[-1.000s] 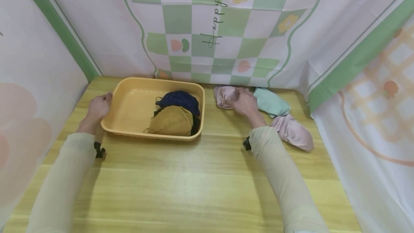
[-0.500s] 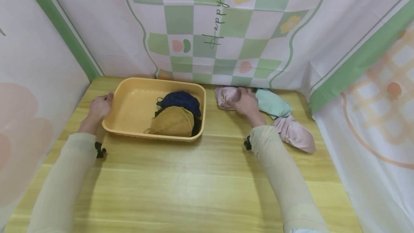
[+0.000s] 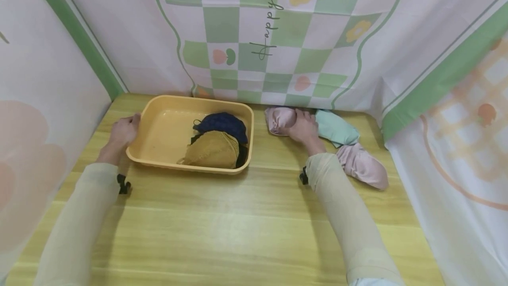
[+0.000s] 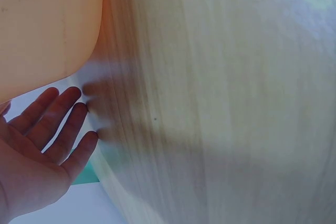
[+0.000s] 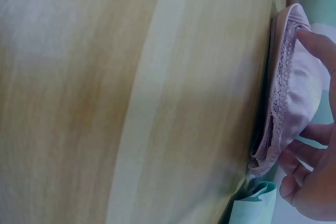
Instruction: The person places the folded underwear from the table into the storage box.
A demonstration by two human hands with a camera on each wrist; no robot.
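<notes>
Two hands [image 3: 124, 132] [image 3: 303, 127] touch tray [image 3: 156, 140] and pink bra [image 3: 278, 119], "Happy" printed on cloth [image 3: 252, 25] behind.

Even, soft light filled the head view, leaving a pale sheen on the table [image 3: 230, 228] well away from its far edge and faint shadows beside both sleeves [image 3: 79, 220]; the wrist views looked dimmer, bluish and hazy

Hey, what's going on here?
A person's right hand holds a lace-trimmed pink satin garment; the left hand is at the left end of a rectangular yellow plastic tray. A rounded navy cloth garment and a rounded mustard one lie in its right half. A folded mint-green cloth and another pink satin garment lie on the wooden table.
</notes>
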